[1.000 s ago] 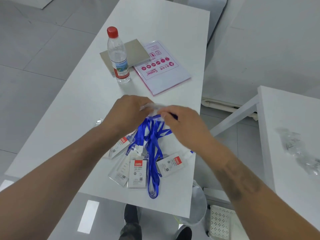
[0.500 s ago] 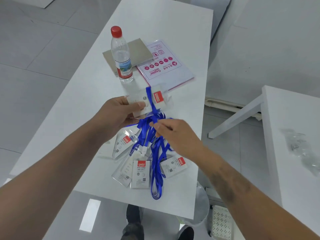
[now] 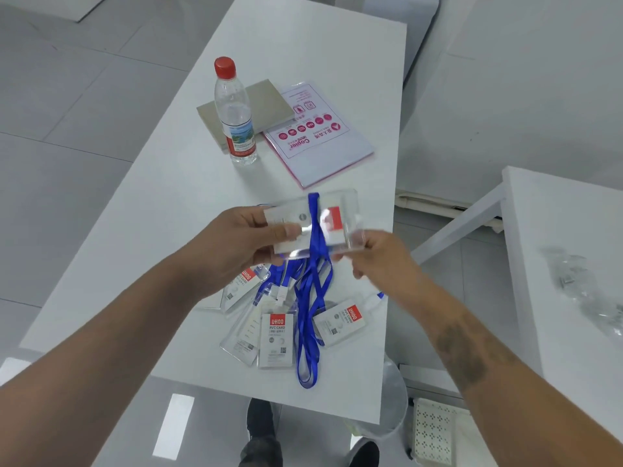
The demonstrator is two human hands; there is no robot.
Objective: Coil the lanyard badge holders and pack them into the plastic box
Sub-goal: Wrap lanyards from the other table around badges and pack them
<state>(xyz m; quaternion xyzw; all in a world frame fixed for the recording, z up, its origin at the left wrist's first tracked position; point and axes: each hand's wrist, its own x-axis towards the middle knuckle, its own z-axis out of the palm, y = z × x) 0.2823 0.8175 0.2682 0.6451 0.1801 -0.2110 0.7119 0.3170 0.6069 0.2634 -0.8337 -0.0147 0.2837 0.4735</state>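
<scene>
Above the white table [image 3: 141, 230] I hold a clear badge holder [image 3: 333, 219] with a red label. My left hand [image 3: 242, 241] grips its left end and my right hand [image 3: 377, 257] pinches its lower right corner. Its blue lanyard [image 3: 315, 230] is wrapped across the holder's middle and hangs down to the table. Below, several more badge holders [image 3: 276, 338] with red labels lie in a loose pile near the front edge, tangled with blue lanyards [image 3: 308, 332]. I see no plastic box.
A water bottle [image 3: 236, 112] with a red cap stands further back, next to a grey board [image 3: 266, 106] and a pink-printed paper pack [image 3: 317, 136]. A second white table [image 3: 573, 230] with clear plastic wrapping [image 3: 586, 291] is at the right. A bin [image 3: 387, 399] sits below the table's edge.
My left hand has lifted the badge holder higher and turned it flat. My right hand has left the hanging lanyard strands and come up to grip the holder's right corner.
</scene>
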